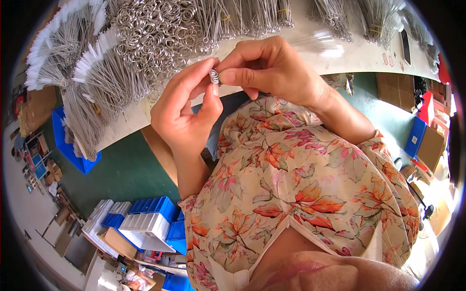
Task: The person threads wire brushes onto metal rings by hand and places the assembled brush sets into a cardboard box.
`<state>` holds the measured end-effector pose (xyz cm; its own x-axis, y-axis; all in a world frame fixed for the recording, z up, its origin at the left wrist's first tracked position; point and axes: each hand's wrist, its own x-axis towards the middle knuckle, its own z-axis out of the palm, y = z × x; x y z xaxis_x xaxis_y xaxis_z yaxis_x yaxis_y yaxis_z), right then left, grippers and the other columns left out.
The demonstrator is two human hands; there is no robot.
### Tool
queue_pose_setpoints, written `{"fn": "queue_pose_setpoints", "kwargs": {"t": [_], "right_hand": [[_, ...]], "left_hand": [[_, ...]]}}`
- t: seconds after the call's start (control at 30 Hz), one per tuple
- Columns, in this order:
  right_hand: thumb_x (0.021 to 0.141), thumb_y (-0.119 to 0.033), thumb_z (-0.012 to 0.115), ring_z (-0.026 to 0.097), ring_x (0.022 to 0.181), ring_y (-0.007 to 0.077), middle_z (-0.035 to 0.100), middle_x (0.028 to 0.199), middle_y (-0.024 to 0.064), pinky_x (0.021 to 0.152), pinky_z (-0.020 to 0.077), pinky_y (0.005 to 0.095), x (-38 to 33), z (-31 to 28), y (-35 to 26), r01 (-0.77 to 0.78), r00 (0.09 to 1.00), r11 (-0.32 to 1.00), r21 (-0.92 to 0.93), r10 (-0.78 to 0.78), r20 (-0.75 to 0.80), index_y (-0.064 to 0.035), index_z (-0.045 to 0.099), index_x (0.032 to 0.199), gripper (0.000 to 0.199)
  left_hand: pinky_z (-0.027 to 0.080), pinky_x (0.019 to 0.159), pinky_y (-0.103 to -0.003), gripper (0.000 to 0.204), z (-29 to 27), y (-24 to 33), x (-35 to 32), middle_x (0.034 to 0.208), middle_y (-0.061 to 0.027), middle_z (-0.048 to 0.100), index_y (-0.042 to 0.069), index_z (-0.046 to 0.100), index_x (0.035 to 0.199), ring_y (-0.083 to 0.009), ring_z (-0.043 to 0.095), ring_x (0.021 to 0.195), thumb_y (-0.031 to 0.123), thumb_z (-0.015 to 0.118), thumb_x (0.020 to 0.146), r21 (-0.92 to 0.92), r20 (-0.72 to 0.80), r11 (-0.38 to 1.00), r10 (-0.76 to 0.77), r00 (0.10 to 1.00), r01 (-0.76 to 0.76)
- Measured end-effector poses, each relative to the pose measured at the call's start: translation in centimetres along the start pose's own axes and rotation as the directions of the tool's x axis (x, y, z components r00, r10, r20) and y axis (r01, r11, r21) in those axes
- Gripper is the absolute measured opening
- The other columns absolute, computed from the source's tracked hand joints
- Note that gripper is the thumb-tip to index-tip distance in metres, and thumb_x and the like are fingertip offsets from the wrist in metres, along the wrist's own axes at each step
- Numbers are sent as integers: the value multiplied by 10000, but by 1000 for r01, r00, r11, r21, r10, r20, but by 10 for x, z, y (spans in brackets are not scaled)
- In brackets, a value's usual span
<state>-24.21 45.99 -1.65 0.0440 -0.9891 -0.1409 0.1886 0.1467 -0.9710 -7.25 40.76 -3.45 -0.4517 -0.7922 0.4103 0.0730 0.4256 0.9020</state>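
Note:
Both my hands meet just off the near edge of the table. Between the fingertips is a small silver wire coil (214, 76), its loops stacked close together. My left hand (187, 104) pinches it between thumb and forefinger. From the other side, my right hand (272, 68) closes its thumb and forefinger at the coil's right side; whether it holds another small part there is hidden. Beyond my left hand lies a heap of loose metal rings (150, 36). Bundles of thin wire brushes (109, 72) with white bristle tips lie left of the heap.
The pale table (359, 53) curves across the top. More wire bundles (252, 17) lie along its far side, and a dark flat phone-like object (406, 47) is at the right. A blue bin (68, 145) stands below the left edge. Blue and white crates (145, 220) stand on the green floor.

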Motion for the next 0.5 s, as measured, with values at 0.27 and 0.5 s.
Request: {"fn": "queue_pose_setpoints", "kwargs": {"t": [0.27, 0.5], "right_hand": [[779, -137, 676, 518, 521, 72, 620, 680, 40, 503, 433, 227, 13, 3, 25, -27, 999, 970, -243, 34, 24, -34, 675, 858, 130], [761, -164, 655, 584, 657, 240, 539, 713, 52, 556, 469, 346, 27, 37, 74, 302, 853, 379, -875, -517, 71, -90, 599, 775, 94]], "left_hand": [[529, 749, -261, 296, -26, -20, 4, 1020, -152, 612, -63, 600, 1045, -175, 620, 885, -114, 576, 755, -142, 163, 982, -104, 981, 128], [494, 763, -238, 283, -58, -26, 2, 1055, -87, 613, 4, 585, 1109, -128, 607, 899, -28, 566, 828, 194, 144, 935, -327, 934, 297]]}}
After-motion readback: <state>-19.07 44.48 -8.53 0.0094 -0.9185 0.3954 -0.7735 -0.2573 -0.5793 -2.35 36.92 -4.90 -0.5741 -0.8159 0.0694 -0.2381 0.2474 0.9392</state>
